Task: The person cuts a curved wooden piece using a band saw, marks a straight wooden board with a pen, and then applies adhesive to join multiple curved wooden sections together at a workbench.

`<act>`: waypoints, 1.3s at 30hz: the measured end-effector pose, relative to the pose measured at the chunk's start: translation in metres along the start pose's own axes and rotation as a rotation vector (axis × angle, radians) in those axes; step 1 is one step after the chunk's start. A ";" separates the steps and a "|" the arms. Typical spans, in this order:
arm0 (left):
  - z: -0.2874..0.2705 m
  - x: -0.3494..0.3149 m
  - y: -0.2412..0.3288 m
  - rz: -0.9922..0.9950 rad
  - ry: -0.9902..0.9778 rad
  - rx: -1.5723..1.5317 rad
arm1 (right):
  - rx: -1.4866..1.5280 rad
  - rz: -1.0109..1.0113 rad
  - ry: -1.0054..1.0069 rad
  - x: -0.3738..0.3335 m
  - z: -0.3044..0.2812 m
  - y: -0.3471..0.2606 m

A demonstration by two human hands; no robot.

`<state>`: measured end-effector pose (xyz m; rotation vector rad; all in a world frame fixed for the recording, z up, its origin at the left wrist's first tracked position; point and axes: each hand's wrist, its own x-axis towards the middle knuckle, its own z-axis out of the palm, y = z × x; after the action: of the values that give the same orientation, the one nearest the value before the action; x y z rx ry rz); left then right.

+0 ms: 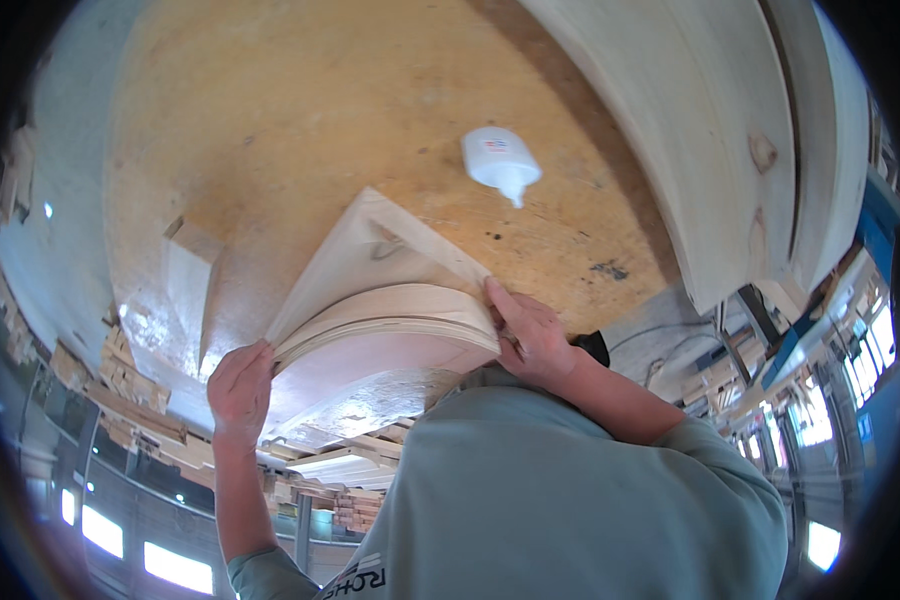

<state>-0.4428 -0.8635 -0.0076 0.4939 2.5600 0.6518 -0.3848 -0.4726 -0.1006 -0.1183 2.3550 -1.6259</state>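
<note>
A pale board with a pointed far corner point(345, 250) lies on the workbench in front of me. Over its near part sits a stack of thin wooden sheets point(400, 310) whose edges look curved. My left hand point(238, 395) closes on the left end of the boards, fingertips at the edge. At the opposite end my right hand point(532, 335) grips the right edge, index finger stretched along the pale board's side. The undersides of the boards and both thumbs are partly hidden. Beyond the boards, a white squeeze bottle with a nozzle point(500, 160) lies on its side.
The brown workbench point(290, 110) stretches away from me. A narrow wooden piece point(188, 275) rests at its left. Large curved wooden panels point(690, 130) stand along the right. Stacked timber point(140, 410) lies beyond the bench on the left, and a dark cable point(660, 335) runs at the right.
</note>
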 end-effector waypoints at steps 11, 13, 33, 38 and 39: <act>-0.003 0.003 0.003 -0.036 -0.047 0.007 | 0.994 1.165 -0.193 0.003 -0.024 -0.012; -0.002 0.001 0.003 -0.054 -0.044 -0.003 | 1.137 1.302 -0.171 0.009 -0.023 -0.013; -0.004 0.009 0.017 -0.149 -0.008 -0.019 | 1.421 1.239 -0.191 -0.004 -0.018 -0.010; -0.005 0.002 0.015 -0.154 0.003 -0.025 | 1.394 1.255 -0.195 0.000 -0.019 -0.013; -0.005 0.001 0.016 -0.159 0.009 -0.029 | 1.388 1.262 -0.195 0.001 -0.019 -0.015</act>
<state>-0.4425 -0.8514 0.0045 0.2741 2.5625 0.6337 -0.3924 -0.4610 -0.0804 1.1047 0.3759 -1.7992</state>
